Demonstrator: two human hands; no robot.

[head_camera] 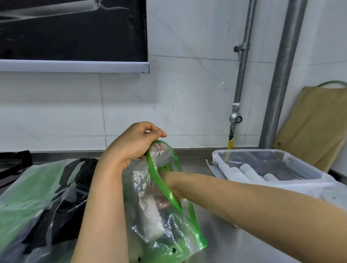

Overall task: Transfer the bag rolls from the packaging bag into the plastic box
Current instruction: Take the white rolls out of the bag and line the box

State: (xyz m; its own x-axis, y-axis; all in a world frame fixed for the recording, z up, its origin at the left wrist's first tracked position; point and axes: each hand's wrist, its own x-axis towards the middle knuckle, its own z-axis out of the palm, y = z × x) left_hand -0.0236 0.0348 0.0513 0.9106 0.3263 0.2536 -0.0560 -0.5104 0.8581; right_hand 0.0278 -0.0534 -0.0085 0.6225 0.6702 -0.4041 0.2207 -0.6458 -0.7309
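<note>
A clear packaging bag (171,234) with a green zip rim stands on the steel counter, just below the middle of the view. My left hand (134,144) pinches the top of the green rim and holds the mouth up and wide. My right hand (166,199) is inside the bag, seen blurred through the plastic, its fingers curled on a white bag roll (150,219). To the right sits the clear plastic box (293,164) with several white bag rolls (248,172) lying in it.
A large green and black plastic bag (33,217) lies under my left forearm. A stove (1,167) is at far left. A wooden board (323,126) leans on the wall behind the box, beside two metal pipes and a gas valve (235,118).
</note>
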